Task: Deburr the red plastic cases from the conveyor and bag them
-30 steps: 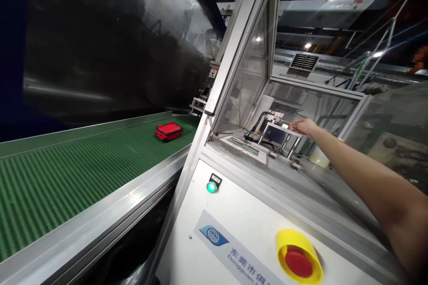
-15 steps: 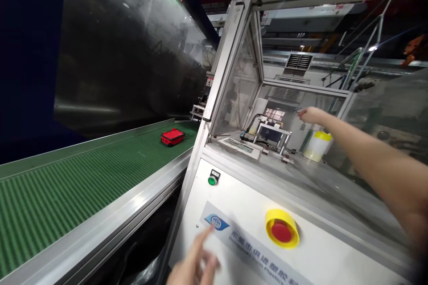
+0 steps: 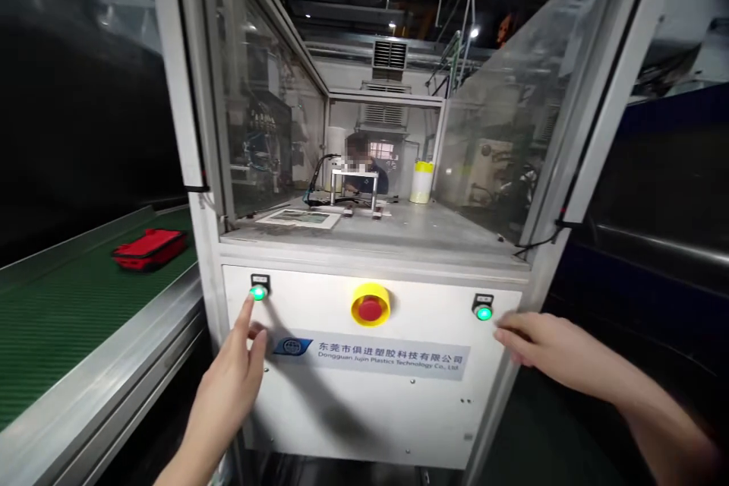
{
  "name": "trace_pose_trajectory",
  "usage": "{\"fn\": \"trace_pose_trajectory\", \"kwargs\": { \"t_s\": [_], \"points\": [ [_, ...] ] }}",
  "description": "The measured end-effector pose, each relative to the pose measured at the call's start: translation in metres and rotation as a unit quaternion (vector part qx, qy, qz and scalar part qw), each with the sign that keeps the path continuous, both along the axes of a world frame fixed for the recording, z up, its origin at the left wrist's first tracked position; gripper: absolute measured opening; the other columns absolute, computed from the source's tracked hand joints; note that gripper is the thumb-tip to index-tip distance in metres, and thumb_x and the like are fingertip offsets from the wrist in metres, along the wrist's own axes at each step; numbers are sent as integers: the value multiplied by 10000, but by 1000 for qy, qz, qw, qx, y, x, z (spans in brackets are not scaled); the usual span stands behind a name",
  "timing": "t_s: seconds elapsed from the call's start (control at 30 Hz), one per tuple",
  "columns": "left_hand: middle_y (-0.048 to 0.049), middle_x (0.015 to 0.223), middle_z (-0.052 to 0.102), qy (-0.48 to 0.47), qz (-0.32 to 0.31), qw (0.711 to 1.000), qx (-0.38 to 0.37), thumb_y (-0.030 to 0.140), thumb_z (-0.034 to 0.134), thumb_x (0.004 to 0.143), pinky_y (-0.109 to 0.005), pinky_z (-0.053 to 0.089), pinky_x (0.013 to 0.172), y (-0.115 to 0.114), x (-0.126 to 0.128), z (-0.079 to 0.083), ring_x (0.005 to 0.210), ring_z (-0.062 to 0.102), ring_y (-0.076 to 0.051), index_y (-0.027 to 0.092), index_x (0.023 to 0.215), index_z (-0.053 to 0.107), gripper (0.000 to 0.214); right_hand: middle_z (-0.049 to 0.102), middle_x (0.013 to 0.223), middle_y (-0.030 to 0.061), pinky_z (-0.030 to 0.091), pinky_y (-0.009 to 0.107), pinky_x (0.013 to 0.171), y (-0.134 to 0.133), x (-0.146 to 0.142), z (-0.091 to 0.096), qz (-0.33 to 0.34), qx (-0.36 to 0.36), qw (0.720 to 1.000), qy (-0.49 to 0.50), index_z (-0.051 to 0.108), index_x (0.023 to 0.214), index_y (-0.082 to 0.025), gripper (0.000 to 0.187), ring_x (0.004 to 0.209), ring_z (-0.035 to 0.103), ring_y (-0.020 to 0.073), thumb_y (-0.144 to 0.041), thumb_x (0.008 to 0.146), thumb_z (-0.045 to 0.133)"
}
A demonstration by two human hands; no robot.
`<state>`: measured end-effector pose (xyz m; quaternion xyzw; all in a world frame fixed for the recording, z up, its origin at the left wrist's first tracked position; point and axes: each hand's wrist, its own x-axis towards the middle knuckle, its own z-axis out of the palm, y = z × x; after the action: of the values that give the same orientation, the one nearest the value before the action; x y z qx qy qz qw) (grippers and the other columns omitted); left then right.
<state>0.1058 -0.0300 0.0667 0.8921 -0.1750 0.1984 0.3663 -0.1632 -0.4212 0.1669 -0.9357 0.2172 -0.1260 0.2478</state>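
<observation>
My left hand (image 3: 236, 368) is at the front panel, index finger stretched up to the lit left green button (image 3: 260, 293). The fingertip overlaps its edge, and the thumb stands apart. Right of the lit right green button (image 3: 484, 314) is my right hand (image 3: 529, 342), a small gap from it. Its fingers point left, partly bent and loosely held, with nothing visible in them. Between the hands sits a red emergency stop button (image 3: 370, 310) in a yellow collar. Above, inside the clear-walled cabinet, a metal fixture (image 3: 354, 176) stands on the grey worktop (image 3: 433, 231).
A red case (image 3: 151, 247) lies on the green conveyor belt (image 3: 102, 304) to the left. In the cabinet are a printed sheet (image 3: 299, 219) and a white container with a yellow top (image 3: 421, 184). A person (image 3: 376, 178) is behind the fixture. Cabinet posts (image 3: 185, 114) flank the opening.
The view has turned right to face the cabinet. My right hand has come down from the cabinet opening to beside the right button. My left hand has risen to the left button, now lit.
</observation>
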Motion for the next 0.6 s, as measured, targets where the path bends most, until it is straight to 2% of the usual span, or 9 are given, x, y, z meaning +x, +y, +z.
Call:
{"fn": "trace_pose_trajectory", "kwargs": {
  "t_s": [0.07,0.13,0.27,0.33,0.37,0.43,0.5,0.57,0.6],
  "points": [
    [-99,1205,706,1,5,1000,18,464,349,1035,-331,515,722,2,3,2,932,731,-298,300,1638,138,659,752,810,47,513,382,760,-7,9,-21,59,43,997,-32,687,785,-274,425,798,717,289,-636,928,517],
    [-104,1186,722,9,8,999,32,447,333,1038,-325,509,706,2,5,2,889,739,-293,302,1639,119,654,751,810,52,520,360,759,-8,24,-29,73,71,992,-78,660,771,-247,487,780,716,263,-635,969,441],
    [-76,1038,753,47,13,995,85,220,329,993,-306,494,670,0,1,11,755,731,-245,285,1641,49,709,743,711,29,497,346,667,-7,38,-36,-24,25,994,-108,636,676,-261,510,681,703,246,-636,963,444],
    [-97,979,751,34,50,984,170,101,337,920,-316,471,643,-1,-9,21,738,731,-262,222,1645,52,788,727,644,22,490,352,634,-11,35,-43,-67,11,993,-98,629,653,-271,507,627,692,248,-639,950,448],
    [-117,972,749,20,70,973,218,78,340,901,-327,461,632,-1,-16,26,747,735,-282,191,1646,64,803,712,605,24,489,354,618,-13,31,-49,-64,25,994,-82,625,644,-270,508,590,680,247,-642,944,452],
    [-143,1042,747,0,85,957,278,81,334,910,-347,458,624,0,-32,32,790,743,-308,189,1647,84,786,697,562,34,489,352,585,-14,25,-68,16,105,994,-5,631,652,-264,500,532,660,239,-647,932,473],
    [-133,1134,741,17,69,962,264,153,327,973,-361,482,660,4,-53,25,861,749,-307,246,1631,191,678,723,600,43,498,340,564,1,23,-95,151,206,960,111,675,704,-268,452,541,678,237,-638,911,518],
    [-116,1140,745,73,49,978,190,298,335,1037,-377,508,732,12,-80,2,935,743,-305,252,1469,491,462,751,664,25,510,335,551,37,29,-125,234,238,925,182,727,741,-320,339,603,719,250,-610,856,595],
    [-104,1053,755,120,27,982,146,337,336,1052,-379,511,781,17,-97,-14,954,737,-294,242,1249,652,385,751,671,-2,504,333,526,64,36,-137,255,217,924,185,742,727,-368,248,629,734,262,-584,803,648]
  ]
}}
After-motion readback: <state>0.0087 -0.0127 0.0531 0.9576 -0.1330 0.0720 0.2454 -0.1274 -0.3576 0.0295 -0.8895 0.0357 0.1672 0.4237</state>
